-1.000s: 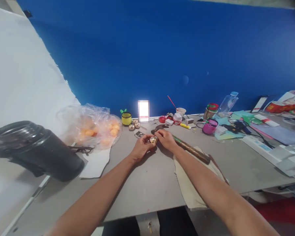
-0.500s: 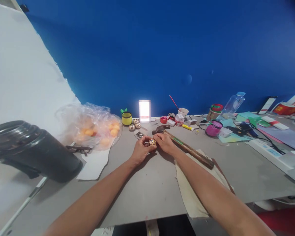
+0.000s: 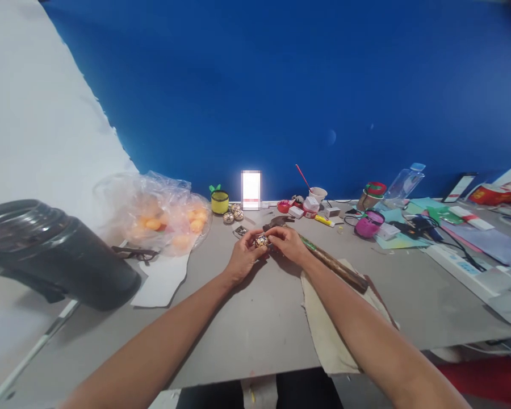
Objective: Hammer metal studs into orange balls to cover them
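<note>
Both hands meet over the middle of the grey table [image 3: 247, 318]. A small shiny patterned ball [image 3: 261, 241] is pinched between them. My left hand [image 3: 242, 258] curls around its left side, fingers closed on it. My right hand [image 3: 287, 244] grips its right side with thumb and fingertips. Just behind my right hand lies a hammer [image 3: 327, 260] with a wooden handle, its head pointing toward the wall. Two similar decorated balls [image 3: 233, 215] sit farther back near a yellow cup [image 3: 220, 202].
A clear plastic bag of orange balls [image 3: 162, 218] lies at left, beside a large dark jar [image 3: 55, 255] on its side. A beige cloth [image 3: 336, 324] hangs over the front edge. Cups, small boxes, a pink container [image 3: 368, 222], cables and papers crowd the right side.
The hands and the ball stay together with only small finger shifts. The camera view has drifted slightly, moving the scene a little.
</note>
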The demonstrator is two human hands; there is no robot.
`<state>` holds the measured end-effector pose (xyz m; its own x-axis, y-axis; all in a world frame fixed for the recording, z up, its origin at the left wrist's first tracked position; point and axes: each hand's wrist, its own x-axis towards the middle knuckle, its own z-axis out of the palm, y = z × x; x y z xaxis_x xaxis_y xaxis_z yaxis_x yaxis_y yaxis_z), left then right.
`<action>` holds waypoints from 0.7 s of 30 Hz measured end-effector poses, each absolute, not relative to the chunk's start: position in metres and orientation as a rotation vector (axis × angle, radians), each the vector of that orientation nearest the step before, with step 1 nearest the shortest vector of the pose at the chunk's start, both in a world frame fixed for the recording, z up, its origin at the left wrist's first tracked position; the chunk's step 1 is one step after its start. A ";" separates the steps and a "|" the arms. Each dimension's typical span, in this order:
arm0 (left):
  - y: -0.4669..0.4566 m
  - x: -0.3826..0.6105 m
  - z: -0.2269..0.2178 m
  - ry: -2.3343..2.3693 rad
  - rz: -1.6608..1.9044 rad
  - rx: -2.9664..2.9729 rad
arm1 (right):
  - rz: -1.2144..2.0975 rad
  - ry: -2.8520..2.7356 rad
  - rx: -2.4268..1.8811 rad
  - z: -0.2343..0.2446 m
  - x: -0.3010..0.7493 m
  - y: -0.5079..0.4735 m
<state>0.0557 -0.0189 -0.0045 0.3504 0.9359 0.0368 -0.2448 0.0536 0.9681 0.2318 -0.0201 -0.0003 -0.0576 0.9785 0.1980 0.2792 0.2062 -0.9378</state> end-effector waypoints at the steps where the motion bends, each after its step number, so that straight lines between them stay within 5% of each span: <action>1: -0.019 0.056 -0.005 0.758 1.044 1.165 | 0.937 -1.524 -1.238 0.000 0.232 -0.020; 13: -0.019 0.052 0.007 0.839 1.060 1.258 | 1.053 -1.372 -1.239 -0.011 0.229 -0.019; 21: 0.025 0.017 0.018 1.085 1.407 1.016 | 0.735 -1.470 -1.420 -0.010 0.225 -0.022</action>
<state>0.0171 0.0254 0.0184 -0.0992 0.9947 0.0264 -0.2274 -0.0485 0.9726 0.2253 -0.0225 -0.0098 0.1037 0.9718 0.2118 0.4134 0.1515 -0.8979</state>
